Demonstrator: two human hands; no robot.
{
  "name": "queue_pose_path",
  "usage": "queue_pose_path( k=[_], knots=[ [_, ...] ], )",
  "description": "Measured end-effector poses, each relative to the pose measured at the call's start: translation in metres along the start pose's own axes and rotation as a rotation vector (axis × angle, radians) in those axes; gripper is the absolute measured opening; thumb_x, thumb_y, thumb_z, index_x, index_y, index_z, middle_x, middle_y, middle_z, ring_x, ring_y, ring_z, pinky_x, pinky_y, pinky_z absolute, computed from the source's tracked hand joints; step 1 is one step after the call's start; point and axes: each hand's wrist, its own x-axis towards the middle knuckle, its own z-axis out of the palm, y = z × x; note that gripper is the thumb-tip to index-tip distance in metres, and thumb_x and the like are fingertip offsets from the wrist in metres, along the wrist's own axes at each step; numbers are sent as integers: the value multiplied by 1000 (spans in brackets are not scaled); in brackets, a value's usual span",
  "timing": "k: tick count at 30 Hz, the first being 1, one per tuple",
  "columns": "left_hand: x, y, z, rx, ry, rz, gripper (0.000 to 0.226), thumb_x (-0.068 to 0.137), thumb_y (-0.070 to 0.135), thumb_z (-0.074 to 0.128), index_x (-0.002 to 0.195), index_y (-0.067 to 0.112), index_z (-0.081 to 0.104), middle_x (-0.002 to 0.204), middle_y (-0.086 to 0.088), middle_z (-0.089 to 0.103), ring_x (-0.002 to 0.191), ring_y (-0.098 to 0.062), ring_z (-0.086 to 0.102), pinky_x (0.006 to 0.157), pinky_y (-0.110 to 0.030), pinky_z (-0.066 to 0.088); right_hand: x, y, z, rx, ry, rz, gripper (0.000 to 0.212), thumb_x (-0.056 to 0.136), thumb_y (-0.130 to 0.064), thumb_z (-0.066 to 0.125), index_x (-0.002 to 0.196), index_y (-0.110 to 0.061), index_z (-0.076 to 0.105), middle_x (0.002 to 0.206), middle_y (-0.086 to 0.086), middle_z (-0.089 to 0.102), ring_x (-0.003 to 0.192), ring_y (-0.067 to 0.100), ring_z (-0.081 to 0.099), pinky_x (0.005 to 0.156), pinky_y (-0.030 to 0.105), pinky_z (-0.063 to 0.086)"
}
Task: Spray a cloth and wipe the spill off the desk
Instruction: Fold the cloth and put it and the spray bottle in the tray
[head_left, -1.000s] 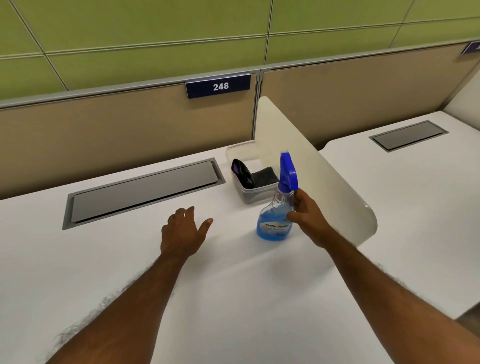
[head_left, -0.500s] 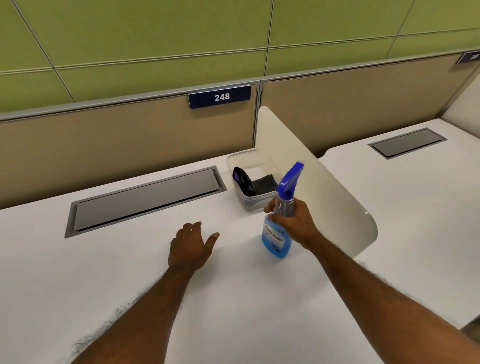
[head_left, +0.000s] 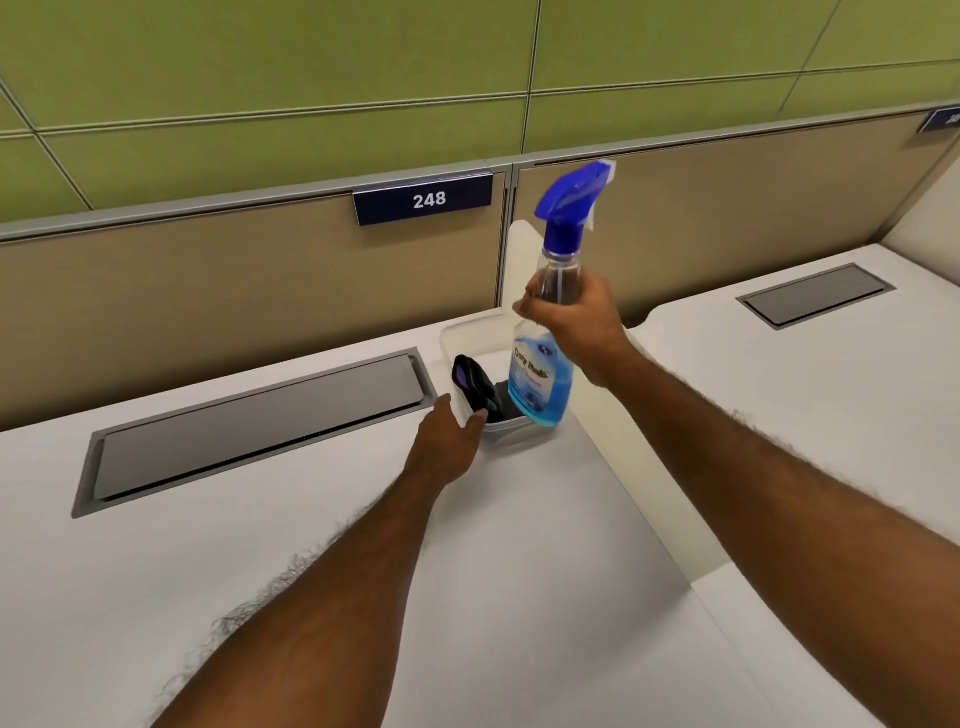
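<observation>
a person's right hand (head_left: 574, 325) is clamped around the neck and shoulder of a clear spray bottle (head_left: 545, 332), holding it aloft and tilted above a white worktop (head_left: 311, 519). the bottle carries a blue trigger head (head_left: 571, 195) pointing up and to the right, and blue liquid fills its lower part. its label shows a small emblem and blurred lettering, too soft to read with certainty.

the left hand (head_left: 449, 434) reaches forward over the worktop, fingers loosely spread and apart, fingertips at the near rim of a clear plastic tub (head_left: 452, 332). whether they touch the rim or what lies inside cannot be told. the tub sits at the back of the worktop, against a cream divider panel (head_left: 524, 260). inside it stands a dark object with a purple face (head_left: 467, 379), and a dark cloth (head_left: 501, 397) lies beside that, partly hidden behind the base of the bottle.

on the tan partition behind the worktop, a navy plate (head_left: 423, 199) reads "248" in white numerals. a second navy plate (head_left: 943, 119) shows at the far right edge, its writing cut off. a grey metal cable flap (head_left: 254, 421) is set flush into the worktop to the left of the tub, and a similar flap (head_left: 815, 295) sits in the neighbouring worktop to the right of the divider. green wall panels (head_left: 260, 78) rise above the partition. no spill can be made out on the white surface in this view.
</observation>
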Motion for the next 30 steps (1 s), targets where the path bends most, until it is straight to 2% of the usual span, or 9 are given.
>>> queue_pose_path(
  k=[1, 3, 5, 6, 7, 11, 19, 25, 30],
  knots=[
    [5, 2, 1, -47, -21, -35, 78, 94, 50, 51, 154, 13, 17, 157, -14, 33, 131, -35, 50, 105, -42, 46, 12, -1, 4, 14, 1, -11, 18, 80, -11, 73, 82, -21, 58, 81, 1, 66, 81, 19, 68, 80, 33, 56],
    [13, 4, 2, -122, -59, -105, 80, 94, 49, 54, 155, 19, 11, 157, -12, 33, 116, -35, 62, 82, -37, 59, 33, 2, 12, 42, 1, -12, 19, 80, -12, 74, 83, -21, 58, 80, -1, 65, 78, 16, 66, 77, 30, 55],
    [18, 6, 4, -173, -90, -143, 79, 95, 45, 54, 155, 21, 10, 156, -12, 35, 106, -33, 67, 62, -24, 57, 52, 12, 22, 64, 6, 7, 16, 80, -14, 74, 84, -20, 59, 82, 0, 65, 78, 15, 66, 74, 28, 53],
    [20, 7, 5, -207, -99, -154, 76, 96, 43, 54, 155, 22, 11, 155, -12, 36, 104, -33, 68, 58, -21, 56, 61, 20, 26, 71, 14, 15, 14, 81, -14, 73, 86, -16, 61, 83, 1, 66, 79, 15, 66, 73, 28, 52],
    [21, 8, 6, -242, -107, -162, 73, 97, 40, 53, 155, 22, 13, 153, -12, 38, 102, -32, 69, 59, -21, 57, 68, 28, 31, 75, 24, 21, 13, 81, -15, 72, 90, -12, 63, 85, 3, 67, 80, 15, 66, 73, 28, 51],
    [24, 4, 15, -389, -132, -176, 67, 99, 30, 51, 154, 25, 13, 144, -12, 47, 95, -32, 72, 84, -40, 60, 89, 56, 48, 6, 37, 44, 16, 84, -15, 69, 95, -5, 63, 84, 4, 65, 74, 11, 63, 67, 20, 47],
    [27, -9, 32, -504, -90, -155, 67, 100, 17, 49, 154, 29, 12, 150, -12, 43, 120, -35, 60, 93, -41, 56, 113, 93, 68, -23, 77, 70, 15, 86, -15, 66, 97, -6, 61, 81, 2, 62, 75, 13, 62, 69, 20, 48],
    [27, -11, 39, -532, -55, -146, 66, 100, 18, 49, 154, 28, 13, 150, -12, 44, 122, -35, 59, 96, -43, 54, 125, 101, 79, 9, 187, 56, 19, 85, -22, 68, 98, -12, 57, 85, 2, 63, 76, 12, 62, 66, 15, 46],
    [27, -13, 40, -530, -43, -133, 67, 99, 18, 50, 154, 28, 13, 151, -12, 43, 123, -35, 58, 99, -45, 52, 122, 114, 90, 42, 254, 86, 23, 88, -17, 63, 105, -15, 47, 93, 3, 56, 77, 11, 56, 65, 14, 44]
  ],
)
